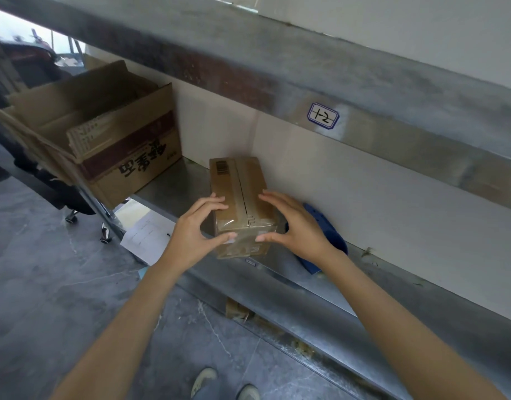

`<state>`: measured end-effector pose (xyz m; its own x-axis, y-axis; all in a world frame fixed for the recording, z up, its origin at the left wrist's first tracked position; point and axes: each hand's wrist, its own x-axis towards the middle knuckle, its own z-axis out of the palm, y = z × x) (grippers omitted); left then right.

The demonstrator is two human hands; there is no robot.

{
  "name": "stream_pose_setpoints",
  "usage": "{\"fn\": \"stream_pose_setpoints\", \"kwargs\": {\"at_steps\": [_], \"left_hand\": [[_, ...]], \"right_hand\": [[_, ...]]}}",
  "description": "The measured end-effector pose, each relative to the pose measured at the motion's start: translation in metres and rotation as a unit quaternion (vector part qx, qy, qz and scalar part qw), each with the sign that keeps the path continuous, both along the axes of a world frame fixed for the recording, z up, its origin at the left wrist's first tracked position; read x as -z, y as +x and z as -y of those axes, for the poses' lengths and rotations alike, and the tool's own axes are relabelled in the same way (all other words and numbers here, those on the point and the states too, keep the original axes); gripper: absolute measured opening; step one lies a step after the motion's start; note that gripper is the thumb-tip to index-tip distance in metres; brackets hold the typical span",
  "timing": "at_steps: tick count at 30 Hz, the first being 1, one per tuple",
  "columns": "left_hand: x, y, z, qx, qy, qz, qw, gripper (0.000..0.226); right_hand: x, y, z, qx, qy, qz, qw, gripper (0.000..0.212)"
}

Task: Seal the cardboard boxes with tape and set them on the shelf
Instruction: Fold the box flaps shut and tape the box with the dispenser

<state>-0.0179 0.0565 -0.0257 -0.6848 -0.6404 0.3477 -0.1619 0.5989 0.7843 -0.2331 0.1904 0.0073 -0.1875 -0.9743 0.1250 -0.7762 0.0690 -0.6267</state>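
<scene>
A small brown cardboard box (237, 180) lies on the metal shelf (173, 183), its top seam covered with clear tape and a barcode at its far end. My left hand (196, 229) holds the box's near left corner, fingers on top and thumb on the front face. My right hand (300, 226) holds the near right corner the same way. The box's near end sits at the shelf's front edge.
A large open cardboard box (104, 145) with red print stands on the shelf to the left. A blue object (326, 226) lies right of the small box. The upper shelf beam (248, 67) carries a label (323, 115). Paper sheets (147, 235) lie below.
</scene>
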Motion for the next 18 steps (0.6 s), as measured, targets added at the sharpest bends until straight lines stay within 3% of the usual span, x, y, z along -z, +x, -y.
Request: {"fn": "stream_pose_setpoints", "kwargs": {"at_steps": [7, 13, 18], "left_hand": [[0.006, 0.000, 0.000, -0.010, -0.003, -0.022, 1.000, 0.055], [0.009, -0.007, -0.010, -0.053, -0.007, -0.018, 0.998, 0.051], [0.007, -0.009, -0.015, -0.062, 0.019, -0.027, 0.997, 0.050]], "right_hand": [[0.021, 0.006, 0.003, 0.035, -0.041, 0.043, 0.998, 0.063], [0.021, 0.016, 0.008, 0.067, -0.054, 0.034, 0.996, 0.077], [0.022, 0.019, 0.012, 0.080, -0.067, 0.023, 0.994, 0.075]]}}
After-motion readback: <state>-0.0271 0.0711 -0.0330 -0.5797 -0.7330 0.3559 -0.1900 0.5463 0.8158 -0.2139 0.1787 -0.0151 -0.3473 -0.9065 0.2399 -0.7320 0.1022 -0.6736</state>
